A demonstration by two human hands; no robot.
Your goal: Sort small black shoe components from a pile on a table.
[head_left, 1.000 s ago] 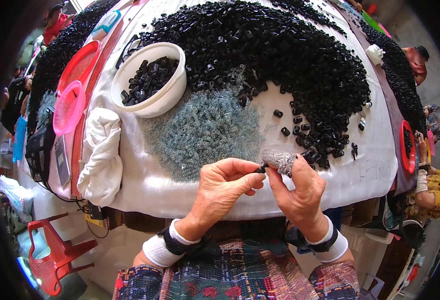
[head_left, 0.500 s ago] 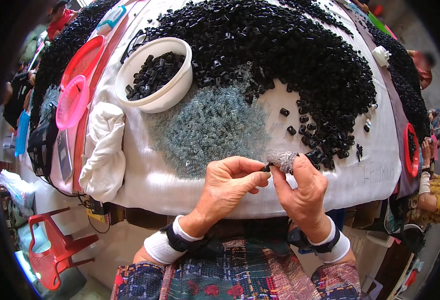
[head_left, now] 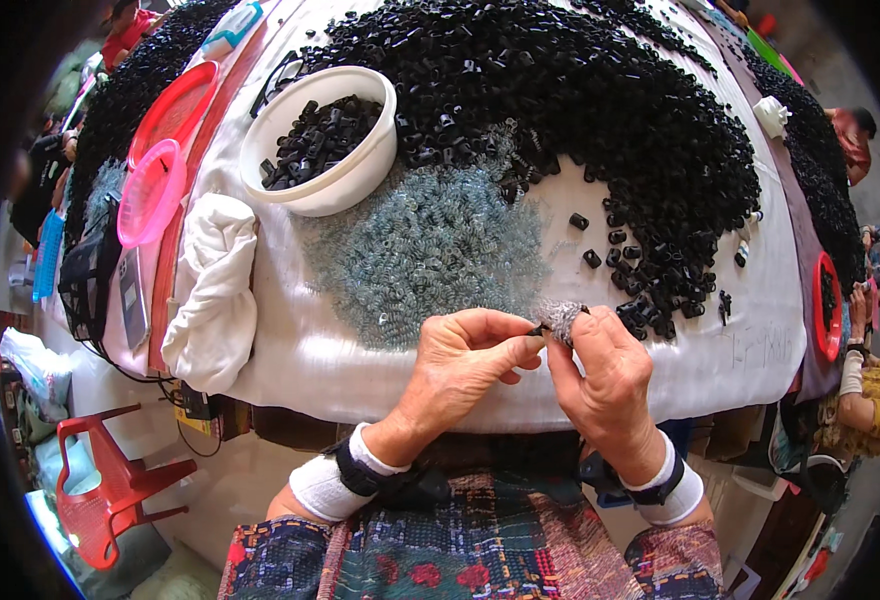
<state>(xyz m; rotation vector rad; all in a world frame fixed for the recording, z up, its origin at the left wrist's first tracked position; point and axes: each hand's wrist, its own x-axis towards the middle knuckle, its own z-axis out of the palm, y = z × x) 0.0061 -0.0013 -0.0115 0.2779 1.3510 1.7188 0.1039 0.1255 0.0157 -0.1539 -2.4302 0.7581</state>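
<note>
My left hand (head_left: 465, 365) is closed, with thumb and forefinger pinching a small black plastic piece (head_left: 537, 330), mostly hidden by the fingertips. From the other side my right hand (head_left: 605, 375) meets it, also closed, its thumb against the piece. A grey knitted finger cover (head_left: 561, 319) sits at the right hand's forefinger. Just beyond the hands lies a heap of small bluish metal coil springs (head_left: 425, 255). Loose black plastic parts (head_left: 645, 310) are scattered ahead of the right hand and merge into a large black heap (head_left: 600, 100).
A white bowl (head_left: 345, 190) of black parts stands beyond the springs. To the left lie a twisted white cloth (head_left: 212, 290), a pink basket (head_left: 150, 192), a red basket (head_left: 173, 110) and a phone (head_left: 133, 300). A red plastic chair (head_left: 115, 485) is at lower left. Other people sit at both sides.
The hands stay together at the black piece, with small finger shifts; the right fingers bend a little closer around it. The whole view has shifted slightly.
</note>
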